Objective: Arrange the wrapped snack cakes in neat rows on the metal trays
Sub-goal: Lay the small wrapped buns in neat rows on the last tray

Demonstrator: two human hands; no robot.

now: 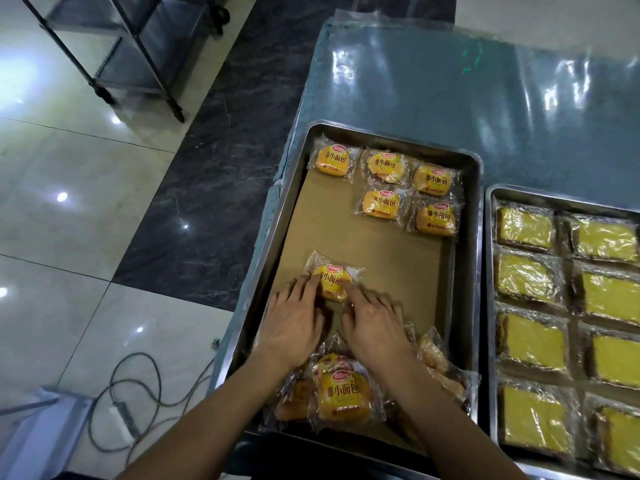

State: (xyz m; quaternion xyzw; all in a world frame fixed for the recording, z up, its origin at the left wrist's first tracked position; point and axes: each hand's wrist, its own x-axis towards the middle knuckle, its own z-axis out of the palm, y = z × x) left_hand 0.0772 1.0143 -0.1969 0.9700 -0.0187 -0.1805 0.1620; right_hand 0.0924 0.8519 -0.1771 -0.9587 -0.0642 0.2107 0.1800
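A metal tray (277, 237) lined with brown paper lies in front of me. Several wrapped snack cakes (384, 166) sit in two rows at its far end. One wrapped cake (333, 277) lies at the tray's middle left; my left hand (294, 320) and my right hand (374, 323) touch its near side with straight fingertips. A loose pile of wrapped cakes (343, 393) lies at the near end, partly hidden under my forearms.
A second metal tray (489, 306) to the right holds rows of wrapped yellow cake slices (530, 337). Clear plastic sheeting (485, 98) covers the blue table behind. The floor to the left has a cable with a power strip (121, 417) and a metal rack (138, 46).
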